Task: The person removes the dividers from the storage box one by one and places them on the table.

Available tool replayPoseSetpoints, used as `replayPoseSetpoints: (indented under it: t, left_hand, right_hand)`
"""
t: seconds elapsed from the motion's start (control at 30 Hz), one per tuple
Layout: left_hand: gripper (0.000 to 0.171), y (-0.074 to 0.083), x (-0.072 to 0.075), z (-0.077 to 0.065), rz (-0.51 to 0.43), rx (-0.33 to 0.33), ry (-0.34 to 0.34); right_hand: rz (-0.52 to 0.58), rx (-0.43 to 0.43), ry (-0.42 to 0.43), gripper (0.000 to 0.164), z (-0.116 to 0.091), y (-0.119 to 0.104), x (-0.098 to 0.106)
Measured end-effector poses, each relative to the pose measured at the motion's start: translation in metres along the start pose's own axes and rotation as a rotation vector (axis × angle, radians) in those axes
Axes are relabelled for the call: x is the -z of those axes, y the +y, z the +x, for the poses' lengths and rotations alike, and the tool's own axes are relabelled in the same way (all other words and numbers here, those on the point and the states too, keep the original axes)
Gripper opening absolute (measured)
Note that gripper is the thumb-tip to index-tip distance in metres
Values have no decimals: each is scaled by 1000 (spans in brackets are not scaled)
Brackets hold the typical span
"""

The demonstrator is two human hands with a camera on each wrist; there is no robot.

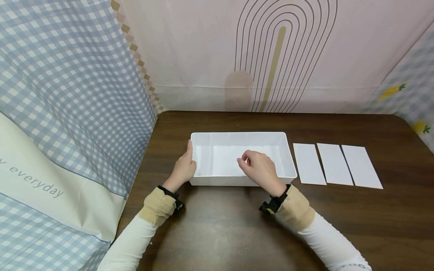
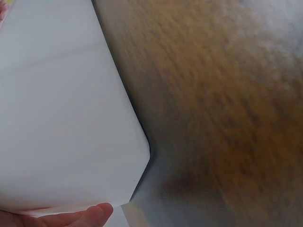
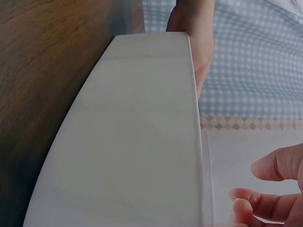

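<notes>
A long white plastic bin [image 1: 244,180] sits on the brown table, its open top facing up. My left hand [image 1: 183,165] holds the bin's left end, with one finger stretched along the rim. In the left wrist view, fingertips [image 2: 100,213] lie against the end, beside the bin's front wall [image 2: 71,118]. Over the bin's bright white floor is my right hand [image 1: 258,165], its fingers loosely bent. The right wrist view shows a gap between thumb and fingers [image 3: 270,204], with nothing held there.
Three white rectangular cards lie side by side right of the bin: a left card [image 1: 309,164], a middle card [image 1: 335,164] and a right card [image 1: 361,166]. Behind the brown table [image 1: 217,233] hangs a pale curtain [image 1: 190,56]. A blue checked cloth [image 1: 84,75] hangs at the left.
</notes>
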State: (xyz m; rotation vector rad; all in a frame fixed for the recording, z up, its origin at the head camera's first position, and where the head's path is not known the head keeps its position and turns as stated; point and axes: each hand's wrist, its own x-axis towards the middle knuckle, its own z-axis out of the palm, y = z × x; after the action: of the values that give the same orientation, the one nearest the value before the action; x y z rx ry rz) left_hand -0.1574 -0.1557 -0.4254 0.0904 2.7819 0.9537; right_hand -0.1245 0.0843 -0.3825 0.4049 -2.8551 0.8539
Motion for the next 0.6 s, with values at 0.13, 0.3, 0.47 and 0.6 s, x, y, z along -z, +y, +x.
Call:
replayPoseSetpoints:
  t: [0.13, 0.3, 0.47, 0.6]
  left_hand:
    - [71, 0, 0, 0, -6, 1, -3]
    - [70, -1, 0, 0, 1, 4, -3]
    - [71, -1, 1, 0, 7, 4, -3]
    - [71, -1, 1, 1, 9, 1, 2]
  right_hand:
    - [0, 2, -15, 19, 1, -5, -4]
    - [-14, 1, -35, 19, 1, -8, -10]
    - [-17, 6, -41, 19, 1, -8, -16]
    - [-16, 8, -38, 19, 2, -11, -20]
